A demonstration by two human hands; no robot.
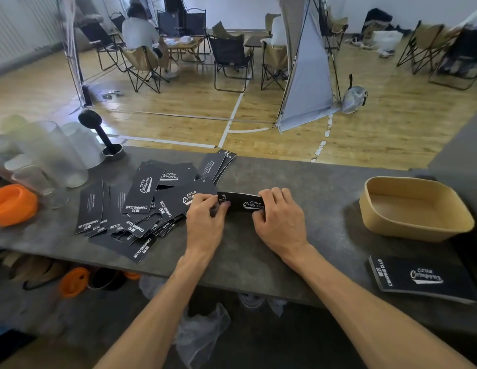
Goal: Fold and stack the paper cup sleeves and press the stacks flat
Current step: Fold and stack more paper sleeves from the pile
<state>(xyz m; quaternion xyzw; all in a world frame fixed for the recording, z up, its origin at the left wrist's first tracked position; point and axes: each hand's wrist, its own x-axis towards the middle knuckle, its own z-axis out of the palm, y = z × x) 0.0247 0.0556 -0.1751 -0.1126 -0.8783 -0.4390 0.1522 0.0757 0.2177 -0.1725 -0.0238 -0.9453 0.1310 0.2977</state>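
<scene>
Here, a single black sleeve (241, 202) is pinched at both ends: the left hand (205, 218) is curled on its left end, the right hand (278, 218) on its right end, so both hands are clamped on the same piece. The sleeve is held just above the counter (312, 187) with its long axis running from 9 to 3 o'clock, straight between the hands, neither hand being clearly nearer. A fold across that axis is judged to be the step in hand. The loose pile of sleeves (141, 206) is found at 9 to 10 o'clock of the left hand, touching distance away. A neat finished stack (423, 278) lies at 4 o'clock of the right hand, and a tan tray (415, 227) at 3 o'clock, well apart.
</scene>
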